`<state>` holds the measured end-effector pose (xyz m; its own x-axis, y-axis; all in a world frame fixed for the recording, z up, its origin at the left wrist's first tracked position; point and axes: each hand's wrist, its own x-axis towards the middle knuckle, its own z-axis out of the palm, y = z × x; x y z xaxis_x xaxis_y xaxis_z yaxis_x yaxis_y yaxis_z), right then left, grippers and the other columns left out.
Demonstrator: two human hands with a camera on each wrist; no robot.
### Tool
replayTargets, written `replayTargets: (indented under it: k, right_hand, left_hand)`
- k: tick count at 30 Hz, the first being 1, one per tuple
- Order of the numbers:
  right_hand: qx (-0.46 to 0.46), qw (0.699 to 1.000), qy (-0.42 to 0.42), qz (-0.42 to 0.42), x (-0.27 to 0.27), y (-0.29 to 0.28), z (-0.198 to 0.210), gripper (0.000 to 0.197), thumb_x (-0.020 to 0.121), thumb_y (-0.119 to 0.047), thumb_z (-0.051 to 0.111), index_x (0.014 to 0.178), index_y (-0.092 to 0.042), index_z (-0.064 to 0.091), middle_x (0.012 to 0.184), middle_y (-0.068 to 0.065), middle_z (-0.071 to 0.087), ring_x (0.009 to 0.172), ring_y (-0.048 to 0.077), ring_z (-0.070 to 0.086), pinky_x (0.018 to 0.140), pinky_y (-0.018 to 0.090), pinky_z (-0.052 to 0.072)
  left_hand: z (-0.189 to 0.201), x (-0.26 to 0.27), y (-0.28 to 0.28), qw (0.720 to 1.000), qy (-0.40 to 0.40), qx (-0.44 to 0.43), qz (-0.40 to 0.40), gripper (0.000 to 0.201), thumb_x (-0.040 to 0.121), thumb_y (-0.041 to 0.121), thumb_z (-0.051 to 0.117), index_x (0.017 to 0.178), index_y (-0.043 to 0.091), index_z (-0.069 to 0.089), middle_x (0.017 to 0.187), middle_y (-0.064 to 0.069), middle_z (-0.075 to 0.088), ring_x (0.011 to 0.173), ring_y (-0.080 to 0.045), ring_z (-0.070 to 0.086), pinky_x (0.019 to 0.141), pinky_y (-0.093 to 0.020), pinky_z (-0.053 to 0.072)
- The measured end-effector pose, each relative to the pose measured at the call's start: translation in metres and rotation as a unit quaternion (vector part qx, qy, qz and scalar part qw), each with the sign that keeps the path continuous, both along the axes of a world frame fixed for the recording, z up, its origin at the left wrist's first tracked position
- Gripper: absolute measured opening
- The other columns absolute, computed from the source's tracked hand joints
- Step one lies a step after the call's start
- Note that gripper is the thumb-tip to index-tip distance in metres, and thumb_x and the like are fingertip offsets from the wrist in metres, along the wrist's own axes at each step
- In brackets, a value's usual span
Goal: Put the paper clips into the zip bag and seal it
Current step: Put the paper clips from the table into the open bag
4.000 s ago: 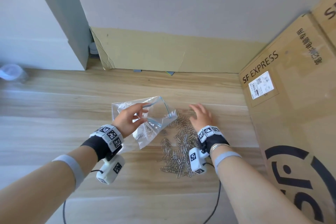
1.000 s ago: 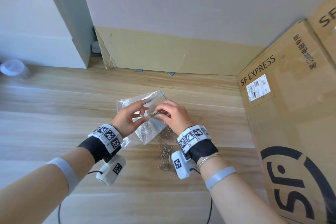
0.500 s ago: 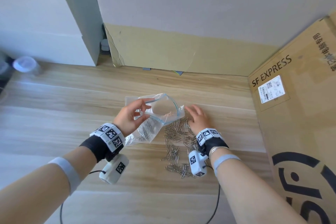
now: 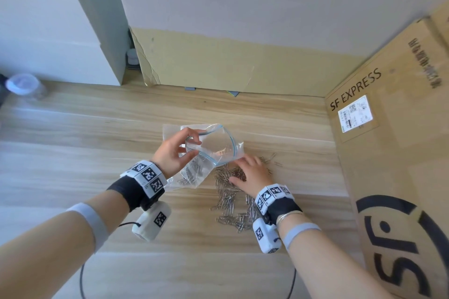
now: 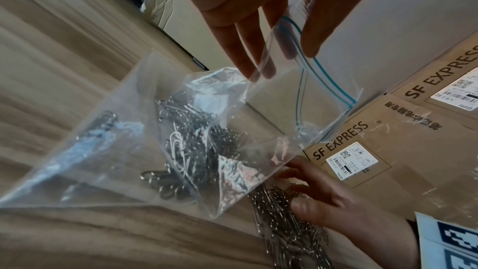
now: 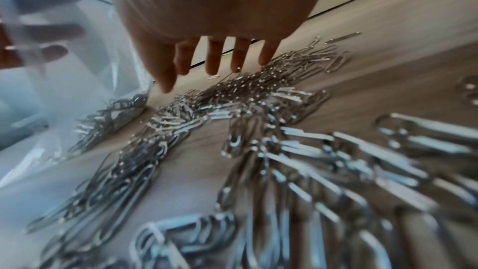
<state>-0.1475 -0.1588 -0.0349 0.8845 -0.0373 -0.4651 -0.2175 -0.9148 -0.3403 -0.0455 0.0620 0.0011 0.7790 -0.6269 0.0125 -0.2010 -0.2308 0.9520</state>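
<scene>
Left hand (image 4: 171, 153): thumb and fingers (image 5: 241, 48) pinch the near lip of the zip bag (image 4: 206, 153); the mouth is lifted and spread into a loop, likely so clips can drop straight in.
Zip bag: clear, blue seal strip unsealed; its bottom rests on the desk (image 4: 97, 128), a clump of clips already inside, sagging toward the lower corner.
Right hand (image 4: 252, 176): palm down, fingers (image 6: 214, 62) straight and spread over the paper clips (image 4: 233, 204); holding nothing that I can see, looks set to gather a batch.
Paper clips: loose heap on the desk just right of the bag, running from the bag's mouth back under the right wrist; most are not yet bagged.
Open room: bare desk left of and beyond the bag; a cardboard box (image 4: 388, 153) stands right of the heap, near but apart, which limits sweeping that way.
Edge risk: the bag's mouth is floppy, so clips may snag on its lip.
</scene>
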Motion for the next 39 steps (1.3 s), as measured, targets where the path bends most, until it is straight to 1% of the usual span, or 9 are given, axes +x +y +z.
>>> replayTargets:
  k: [3, 8, 13, 19, 21, 29, 34, 36, 39]
  right_hand:
    - [-0.063, 0.994, 0.064, 0.058, 0.000, 0.013, -0.005, 0.082, 0.073, -0.069, 0.051, 0.140, -0.036, 0.017, 0.153, 0.002, 0.005, 0.139, 0.029, -0.002, 0.112, 0.051, 0.000]
    - [-0.062, 0.987, 0.040, 0.144, -0.013, 0.014, -0.015, 0.094, 0.059, -0.070, 0.063, 0.133, -0.055, 0.007, 0.151, -0.008, 0.002, 0.137, 0.024, -0.006, 0.110, 0.050, -0.003]
    - [-0.004, 0.992, -0.003, 0.130, -0.016, 0.003, -0.009, 0.063, 0.072, -0.047, 0.066, 0.127, -0.050, 0.036, 0.148, -0.012, 0.019, 0.135, 0.021, 0.010, 0.109, 0.048, 0.015]
    - [0.091, 0.992, -0.076, 0.051, -0.014, 0.005, -0.011, 0.023, 0.081, -0.019, 0.064, 0.104, -0.019, 0.065, 0.125, 0.005, 0.052, 0.120, 0.025, 0.041, 0.106, 0.039, 0.032]
    - [0.097, 0.992, -0.081, 0.030, -0.013, 0.006, -0.011, 0.018, 0.081, -0.015, 0.063, 0.099, -0.014, 0.067, 0.118, 0.008, 0.056, 0.114, 0.025, 0.046, 0.100, 0.032, 0.033]
    - [0.143, 0.983, -0.083, -0.085, -0.015, -0.001, -0.004, 0.015, 0.079, -0.011, 0.068, 0.093, -0.013, 0.071, 0.110, 0.005, 0.062, 0.097, 0.008, 0.049, 0.084, 0.013, 0.031]
    - [0.155, 0.977, -0.081, -0.121, -0.019, -0.006, 0.012, 0.013, 0.079, -0.017, 0.068, 0.091, -0.017, 0.071, 0.108, -0.003, 0.063, 0.093, 0.003, 0.051, 0.095, 0.025, 0.041]
    - [0.150, 0.976, -0.089, -0.128, -0.019, -0.011, 0.026, 0.013, 0.079, -0.019, 0.067, 0.091, -0.020, 0.070, 0.105, -0.007, 0.062, 0.091, 0.003, 0.053, 0.093, 0.019, 0.040]
    - [0.152, 0.973, -0.116, -0.129, -0.014, -0.021, 0.049, 0.012, 0.078, -0.021, 0.067, 0.090, -0.024, 0.070, 0.103, -0.007, 0.065, 0.089, 0.003, 0.057, 0.086, 0.008, 0.042]
  left_hand:
    - [-0.002, 0.000, 0.000, 1.000, 0.005, 0.005, 0.002, 0.029, 0.082, 0.000, 0.058, 0.089, 0.026, 0.047, 0.110, 0.039, 0.053, 0.099, 0.003, 0.058, 0.078, -0.013, 0.048]
    - [-0.003, 0.000, 0.001, 1.000, 0.006, 0.008, 0.000, 0.033, 0.082, 0.000, 0.058, 0.089, 0.030, 0.046, 0.110, 0.038, 0.054, 0.100, 0.001, 0.059, 0.082, -0.024, 0.050]
    - [-0.003, 0.001, 0.002, 1.000, 0.001, 0.004, 0.003, 0.037, 0.081, -0.001, 0.057, 0.088, 0.033, 0.046, 0.110, 0.040, 0.053, 0.097, 0.002, 0.059, 0.080, -0.020, 0.051]
    - [-0.005, -0.001, 0.000, 1.000, -0.010, 0.008, 0.007, 0.030, 0.081, 0.002, 0.060, 0.091, 0.028, 0.048, 0.108, 0.033, 0.056, 0.099, 0.003, 0.057, 0.079, -0.017, 0.049]
    - [-0.007, 0.000, 0.001, 1.000, -0.019, 0.011, 0.011, 0.031, 0.080, 0.004, 0.062, 0.090, 0.030, 0.049, 0.105, 0.029, 0.056, 0.100, 0.001, 0.056, 0.079, -0.019, 0.050]
    - [-0.007, 0.001, 0.000, 0.999, -0.032, 0.005, -0.003, 0.048, 0.066, 0.012, 0.077, 0.083, 0.047, 0.049, 0.109, 0.044, 0.046, 0.098, 0.010, 0.053, 0.075, -0.008, 0.047]
    - [-0.009, 0.003, 0.001, 0.999, -0.051, 0.020, 0.001, 0.045, 0.066, 0.012, 0.077, 0.080, 0.044, 0.048, 0.110, 0.044, 0.046, 0.099, 0.007, 0.054, 0.074, -0.007, 0.047]
    - [-0.009, 0.003, 0.001, 0.998, -0.065, 0.019, -0.005, 0.044, 0.068, 0.011, 0.075, 0.077, 0.045, 0.049, 0.113, 0.045, 0.045, 0.099, 0.004, 0.055, 0.074, -0.008, 0.048]
    - [-0.010, 0.004, 0.001, 0.996, -0.084, 0.018, -0.008, 0.033, 0.069, 0.007, 0.074, 0.072, 0.032, 0.052, 0.114, 0.048, 0.044, 0.096, 0.009, 0.057, 0.073, -0.008, 0.049]
